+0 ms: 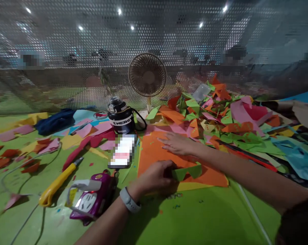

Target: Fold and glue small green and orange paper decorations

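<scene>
An orange sheet (151, 153) lies on the green table, with a yellow edge showing beneath it. My right hand (178, 143) rests flat on its upper part, fingers spread and pointing left. At the sheet's lower left is my left hand (160, 175), its fingers curled at the left end of a cut green paper piece (188, 172). That piece lies over the orange sheet and has an uneven outline. My left fingertips are partly hidden behind the hand. A pale watch band circles my left wrist.
Left of the sheet are a phone (123, 151), a purple power strip (96, 197), a yellow-handled tool (59, 183) and cables. Behind stand a dark bottle (120, 117) and a fan (147, 75). Paper scraps (227, 119) are heaped at the right.
</scene>
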### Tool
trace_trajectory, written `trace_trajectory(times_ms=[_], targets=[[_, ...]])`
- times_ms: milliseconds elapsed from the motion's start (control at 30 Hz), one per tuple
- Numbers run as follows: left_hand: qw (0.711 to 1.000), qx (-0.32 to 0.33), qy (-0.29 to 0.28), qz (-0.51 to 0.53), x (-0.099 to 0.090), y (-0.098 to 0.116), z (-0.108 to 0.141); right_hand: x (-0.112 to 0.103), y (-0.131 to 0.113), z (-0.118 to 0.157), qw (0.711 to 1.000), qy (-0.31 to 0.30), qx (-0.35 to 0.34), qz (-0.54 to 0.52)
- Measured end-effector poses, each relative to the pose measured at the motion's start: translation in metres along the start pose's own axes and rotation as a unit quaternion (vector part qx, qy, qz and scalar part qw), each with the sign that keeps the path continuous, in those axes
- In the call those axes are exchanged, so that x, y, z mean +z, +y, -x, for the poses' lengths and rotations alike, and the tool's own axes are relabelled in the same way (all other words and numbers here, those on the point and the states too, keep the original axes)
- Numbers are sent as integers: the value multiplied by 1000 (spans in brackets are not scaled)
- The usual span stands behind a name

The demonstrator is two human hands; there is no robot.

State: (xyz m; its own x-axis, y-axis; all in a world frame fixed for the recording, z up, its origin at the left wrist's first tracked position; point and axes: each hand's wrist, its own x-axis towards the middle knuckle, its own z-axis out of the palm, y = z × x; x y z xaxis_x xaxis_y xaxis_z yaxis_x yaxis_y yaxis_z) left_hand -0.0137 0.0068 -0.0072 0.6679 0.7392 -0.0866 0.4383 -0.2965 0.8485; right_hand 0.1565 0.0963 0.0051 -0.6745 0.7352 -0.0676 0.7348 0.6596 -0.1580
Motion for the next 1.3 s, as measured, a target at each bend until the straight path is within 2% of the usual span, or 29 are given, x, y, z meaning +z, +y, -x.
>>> trace_trajectory(times_ms=[133, 267, 367, 500, 600, 700, 833, 900, 1000, 1033, 1067, 1100, 1167, 1300], targets=[[1000, 2, -4, -3, -1, -3, -2, 7, -6, -28, 1000, -18, -5, 9], [1000, 12, -4, 2, -1, -3, -4, 13, -10, -34, 999, -24, 4, 38], [1000, 5, -6, 8, -1, -2, -3, 15, -11, -35, 999, 6, -9, 42], [999, -12, -7, 36, 0, -1, 0, 11, -6, -35, 999, 41, -27, -11], [998, -10, -7, 63, 0, -1, 0, 0, 2, -27, 989, 61, -2, -134], [996, -8, -9, 87, -1, -3, 0, -11, 10, -7, 955, 63, 25, -290], [989, -19, -7, 147, 2, -4, 1, -16, 8, 32, 907, 71, 66, -409], [978, -29, -13, 205, 4, 0, 2, -16, 1, 51, 853, 76, 92, -508], [956, -44, -10, 289, 4, 8, 4, -15, -11, 77, 729, 86, 109, -671], [952, -42, -7, 303, 4, 10, 4, -15, -14, 85, 699, 90, 107, -702], [950, -34, -4, 309, 3, 11, 4, -15, -17, 92, 687, 100, 104, -712], [949, -24, -1, 313, 2, 10, 3, -15, -20, 99, 689, 112, 102, -709], [946, -14, -1, 323, 1, 6, 1, -13, -25, 110, 718, 142, 103, -674], [930, -38, -17, 364, 1, -3, -1, -9, -37, 123, 814, 179, 88, -546]])
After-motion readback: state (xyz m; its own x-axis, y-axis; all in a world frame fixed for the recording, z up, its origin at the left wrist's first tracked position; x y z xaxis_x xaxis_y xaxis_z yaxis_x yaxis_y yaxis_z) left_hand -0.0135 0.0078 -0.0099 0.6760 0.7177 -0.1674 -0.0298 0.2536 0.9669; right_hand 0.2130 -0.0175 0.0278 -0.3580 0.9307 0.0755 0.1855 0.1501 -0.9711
